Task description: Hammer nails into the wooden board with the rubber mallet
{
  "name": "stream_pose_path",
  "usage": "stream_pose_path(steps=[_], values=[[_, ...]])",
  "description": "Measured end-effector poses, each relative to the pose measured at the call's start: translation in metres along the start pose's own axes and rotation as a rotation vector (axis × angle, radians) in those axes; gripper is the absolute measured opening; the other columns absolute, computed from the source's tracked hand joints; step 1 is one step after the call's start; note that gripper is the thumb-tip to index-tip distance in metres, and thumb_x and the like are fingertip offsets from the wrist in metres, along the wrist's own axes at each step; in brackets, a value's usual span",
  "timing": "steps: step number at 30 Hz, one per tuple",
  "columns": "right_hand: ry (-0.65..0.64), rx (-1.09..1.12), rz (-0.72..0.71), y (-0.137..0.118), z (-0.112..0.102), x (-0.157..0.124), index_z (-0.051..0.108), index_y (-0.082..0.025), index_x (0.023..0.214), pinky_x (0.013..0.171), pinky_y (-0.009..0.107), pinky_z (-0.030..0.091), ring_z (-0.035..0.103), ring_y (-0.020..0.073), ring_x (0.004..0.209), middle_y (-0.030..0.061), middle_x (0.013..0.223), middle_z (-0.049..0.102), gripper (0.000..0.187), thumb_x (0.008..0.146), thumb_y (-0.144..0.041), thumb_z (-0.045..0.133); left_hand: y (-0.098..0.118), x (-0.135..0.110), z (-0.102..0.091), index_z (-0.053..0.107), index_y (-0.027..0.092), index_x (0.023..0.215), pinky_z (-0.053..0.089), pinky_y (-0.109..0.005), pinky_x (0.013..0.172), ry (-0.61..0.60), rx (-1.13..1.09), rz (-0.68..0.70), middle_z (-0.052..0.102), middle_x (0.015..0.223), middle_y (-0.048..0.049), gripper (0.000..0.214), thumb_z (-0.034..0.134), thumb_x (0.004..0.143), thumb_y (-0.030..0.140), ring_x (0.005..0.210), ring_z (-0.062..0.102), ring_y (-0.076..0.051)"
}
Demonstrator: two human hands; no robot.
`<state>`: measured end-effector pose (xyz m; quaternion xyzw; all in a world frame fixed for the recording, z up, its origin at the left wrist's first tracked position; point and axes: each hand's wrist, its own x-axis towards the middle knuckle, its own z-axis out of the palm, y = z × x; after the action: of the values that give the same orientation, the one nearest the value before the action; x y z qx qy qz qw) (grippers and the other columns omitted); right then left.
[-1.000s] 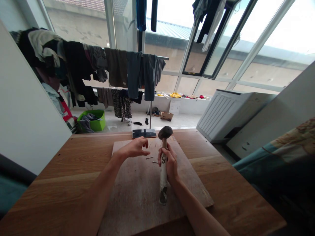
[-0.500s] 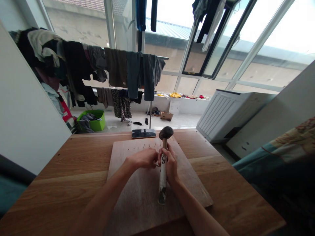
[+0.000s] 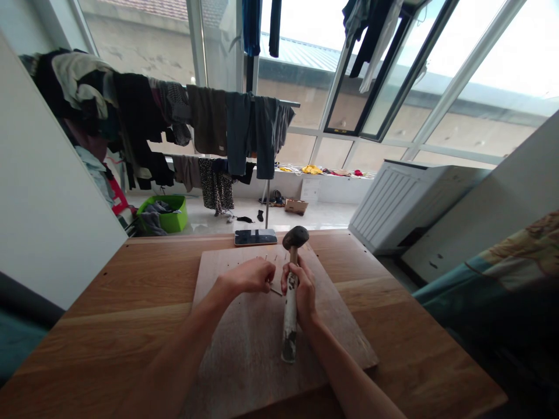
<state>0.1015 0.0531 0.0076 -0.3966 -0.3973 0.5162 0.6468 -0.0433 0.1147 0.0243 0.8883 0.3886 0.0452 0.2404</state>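
Observation:
My right hand (image 3: 304, 288) is wrapped round the handle of a hammer (image 3: 289, 320). Its dark head points up and away, and the pale paint on the handle is worn. Just left of it, my left hand (image 3: 250, 276) is closed, with a nail (image 3: 276, 291) sticking out of its fingers toward the hammer handle. Whether more nails are inside that fist is hidden. Both hands are over a wooden board (image 3: 244, 355). Several thin nails stand in a row near the board's far edge, partly covered by my left hand.
The board lies on a wooden table (image 3: 144, 291). A phone (image 3: 255, 237) rests at the table's far edge, beyond the board. Past the table are a green basket (image 3: 177, 220) with clothes, a laundry rack with hanging clothes (image 3: 209, 119), and a white ribbed cabinet (image 3: 379, 203).
My left hand has shifted a little left, away from my right hand, and more of the nail between its fingers shows. My right hand and the hammer have hardly moved.

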Motion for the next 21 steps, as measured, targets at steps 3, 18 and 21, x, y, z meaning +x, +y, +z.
stream_pose_path(steps=[3,18,21], values=[[0.008,0.002,0.008,-0.001,0.001,0.0,0.05,-0.022,0.079,0.031,0.018,0.031,0.041,0.0071,0.034,-0.0081,0.054,0.05,0.013,0.08,-0.033,0.056,-0.012,-0.005,-0.007,0.069,0.018,0.079,0.035,-0.024,0.054,0.024,-0.006,-0.06,0.064,0.069,0.0004,0.016,0.065,0.065,0.01,0.063,0.057,-0.015],[0.017,-0.005,0.018,0.001,0.0,0.0,0.05,-0.022,0.078,0.031,0.018,0.031,0.041,0.0074,0.033,-0.0084,0.052,0.048,0.012,0.08,-0.033,0.055,-0.02,-0.004,-0.003,0.067,0.018,0.068,0.035,-0.024,0.054,-0.017,-0.059,-0.089,0.064,0.065,0.0003,0.005,0.066,0.064,0.014,0.06,0.056,-0.014],[0.018,0.0,0.02,0.002,0.0,0.0,0.05,-0.022,0.077,0.032,0.018,0.031,0.041,0.0074,0.034,-0.0084,0.052,0.048,0.012,0.08,-0.033,0.055,-0.028,-0.01,-0.008,0.067,0.018,0.069,0.034,-0.023,0.053,0.0,-0.081,-0.128,0.065,0.066,0.0011,0.008,0.065,0.063,0.014,0.06,0.057,-0.014]])
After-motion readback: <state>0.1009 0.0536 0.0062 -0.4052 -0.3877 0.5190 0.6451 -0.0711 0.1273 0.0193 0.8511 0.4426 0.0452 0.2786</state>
